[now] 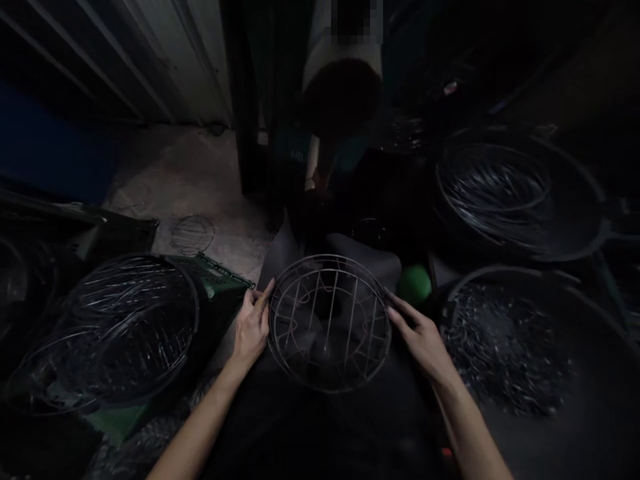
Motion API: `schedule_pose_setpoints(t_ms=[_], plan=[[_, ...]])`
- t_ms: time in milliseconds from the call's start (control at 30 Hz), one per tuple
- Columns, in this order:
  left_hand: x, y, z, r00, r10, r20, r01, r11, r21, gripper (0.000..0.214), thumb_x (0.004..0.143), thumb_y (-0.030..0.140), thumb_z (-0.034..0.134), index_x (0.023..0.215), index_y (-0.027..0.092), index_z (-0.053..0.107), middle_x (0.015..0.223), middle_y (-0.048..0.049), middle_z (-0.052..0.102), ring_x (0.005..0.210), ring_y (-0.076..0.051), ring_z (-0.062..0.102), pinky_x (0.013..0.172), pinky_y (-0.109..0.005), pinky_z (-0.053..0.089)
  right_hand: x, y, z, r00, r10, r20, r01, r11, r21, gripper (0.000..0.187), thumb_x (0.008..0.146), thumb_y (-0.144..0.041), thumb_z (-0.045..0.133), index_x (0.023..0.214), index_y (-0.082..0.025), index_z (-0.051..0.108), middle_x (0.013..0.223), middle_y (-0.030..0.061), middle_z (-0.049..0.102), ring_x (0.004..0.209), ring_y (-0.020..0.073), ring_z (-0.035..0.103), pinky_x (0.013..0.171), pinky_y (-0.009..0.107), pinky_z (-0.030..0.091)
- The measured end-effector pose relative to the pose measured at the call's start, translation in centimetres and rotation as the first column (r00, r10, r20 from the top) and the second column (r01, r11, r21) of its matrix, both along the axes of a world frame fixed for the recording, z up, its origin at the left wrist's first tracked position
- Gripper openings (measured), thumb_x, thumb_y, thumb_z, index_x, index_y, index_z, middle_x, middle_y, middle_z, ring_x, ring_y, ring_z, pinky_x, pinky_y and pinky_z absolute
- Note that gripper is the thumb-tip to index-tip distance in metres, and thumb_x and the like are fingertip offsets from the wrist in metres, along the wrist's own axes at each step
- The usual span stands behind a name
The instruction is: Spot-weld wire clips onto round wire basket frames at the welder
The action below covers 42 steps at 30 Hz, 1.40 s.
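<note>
A round wire rack (329, 325) with a double rim and parallel bars is held level over my lap. My left hand (251, 325) pinches its rim at the left side, fingers closed. On the opposite side, my right hand (414, 328) grips the rim between thumb and fingers. Small curved wire pieces show below the bars of the rack. Just beyond my right hand sits a green round object (415, 285), its kind unclear in the dim light.
Left stands a basin (196, 313) heaped with round wire grids. At right, one tub (593, 193) holds wire rings and another (600, 347) small metal pieces. A loose wire grid (193, 234) lies on the floor (150, 167). A machine (343, 87) rises ahead.
</note>
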State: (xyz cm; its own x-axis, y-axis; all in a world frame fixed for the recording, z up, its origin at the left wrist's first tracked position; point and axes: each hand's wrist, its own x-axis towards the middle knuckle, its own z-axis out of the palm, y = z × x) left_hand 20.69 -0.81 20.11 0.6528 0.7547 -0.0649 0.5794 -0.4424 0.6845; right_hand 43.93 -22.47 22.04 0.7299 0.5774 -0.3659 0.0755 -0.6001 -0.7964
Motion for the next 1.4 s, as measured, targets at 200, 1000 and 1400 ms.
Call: schedule_pose_setpoints(t_ms=[200,1000,1400], plan=[[0.2,-0.3,-0.8,0.996,0.029,0.089,-0.039,0.993,0.110,0.041,0.093,0.027,0.032,0.128,0.023,0.053,0.095,-0.0066,0.046,0.086,-0.017,0.053,0.082,-0.029,0.047,-1.4,0.2,-0.8,0.988,-0.148,0.046,0.139,0.978,0.155,0.042,0.080,-0.046,0.056,0.111,-0.019,0.065,0.115,0.0056,0.066,0.108,0.0210,0.059,0.100,0.038,0.042],[-0.1,-0.7,-1.6,0.989,-0.065,0.136,0.036,0.979,0.201,0.043,0.096,0.041,0.028,0.128,0.023,0.050,0.102,-0.0076,0.050,0.094,-0.018,0.056,0.088,-0.030,0.045,-10.3,-5.5,-2.7,0.861,0.291,0.418,-0.156,0.932,-0.327,0.115,0.066,-0.079,0.048,0.147,-0.011,0.002,0.152,0.0244,0.007,0.140,0.0388,0.008,0.104,0.065,0.009],[0.0,-0.6,-2.4,0.989,-0.092,0.119,0.075,0.986,0.146,0.051,0.095,0.048,0.019,0.132,0.023,0.044,0.105,-0.0084,0.047,0.102,-0.019,0.055,0.094,-0.033,0.042,-10.2,-5.6,-2.7,0.884,0.338,0.322,-0.202,0.899,-0.389,0.121,0.066,-0.074,0.055,0.147,-0.010,-0.008,0.151,0.0267,-0.001,0.139,0.0411,0.004,0.102,0.069,0.003]])
